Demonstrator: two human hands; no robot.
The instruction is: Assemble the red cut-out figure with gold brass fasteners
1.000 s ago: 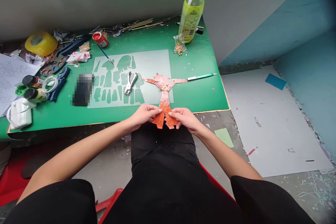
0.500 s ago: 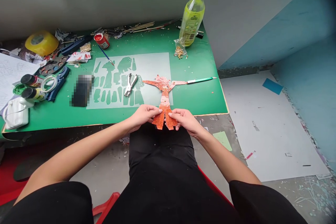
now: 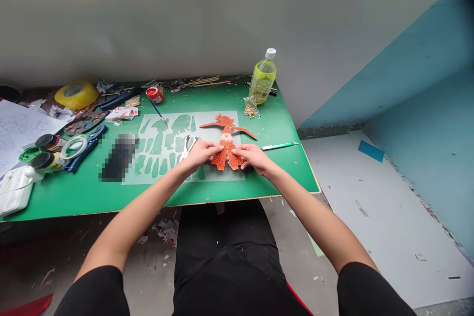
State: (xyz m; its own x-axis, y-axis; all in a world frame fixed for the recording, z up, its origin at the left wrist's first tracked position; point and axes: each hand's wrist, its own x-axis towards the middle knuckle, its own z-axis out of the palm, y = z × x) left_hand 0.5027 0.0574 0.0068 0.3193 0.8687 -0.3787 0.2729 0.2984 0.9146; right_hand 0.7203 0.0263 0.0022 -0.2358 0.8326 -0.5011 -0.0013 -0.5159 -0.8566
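Observation:
An orange jointed paper figure [image 3: 226, 144] with spread arms is held up over the green table [image 3: 92, 192]. My left hand [image 3: 200, 153] pinches its lower left leg piece, and my right hand [image 3: 249, 156] pinches the lower right one. Beneath it lies a pale stencil sheet [image 3: 166, 148] with cut-out shapes. A metal hole punch [image 3: 187, 145] rests on that sheet just left of my left hand. A green-handled craft knife [image 3: 278, 146] lies right of my right hand.
A yellow-green drink bottle [image 3: 262, 79] and a small bag of brass fasteners [image 3: 251, 108] stand at the back right. A red paint pot [image 3: 154, 95], brush, sticks, tape rolls [image 3: 76, 95], paint jars [image 3: 46, 150] and papers crowd the left. Grey wall behind; white sheet on floor right.
Both hands lifted the figure from the table's near edge and moved it away from me over the stencil sheet. The camera tilted up, so the table sits lower in view.

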